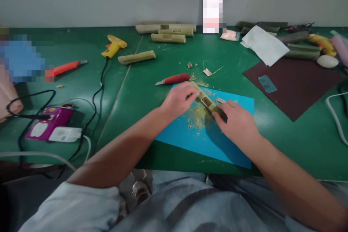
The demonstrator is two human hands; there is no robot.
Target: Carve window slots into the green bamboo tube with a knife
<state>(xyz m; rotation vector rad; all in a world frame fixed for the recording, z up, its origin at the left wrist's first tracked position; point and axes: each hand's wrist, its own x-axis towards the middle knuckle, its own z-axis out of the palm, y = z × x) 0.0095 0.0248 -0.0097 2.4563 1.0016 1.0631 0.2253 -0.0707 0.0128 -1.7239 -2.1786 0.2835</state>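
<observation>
Above a blue sheet [174, 130] scattered with pale dust and shavings, I see a bamboo tube [208, 102] with a rectangular opening cut in its side, held at a slant. My left hand [179, 99] has its fingers closed at the tube's far end; a small dark patch shows by the fingers, too unclear to name. Around the near end my right hand [237, 121] is wrapped, thumb underneath. The tube's lower end looks dark beside the thumb. Just beyond my left hand lies a carving knife [176, 78] with a red handle, blade pointing left.
Several bamboo pieces [168, 38] lie along the back. A yellow glue gun [114, 45], an orange cutter [66, 68] and a purple power strip [50, 123] with cables occupy the left. To the right are a dark brown sheet [296, 90] and white paper [263, 45].
</observation>
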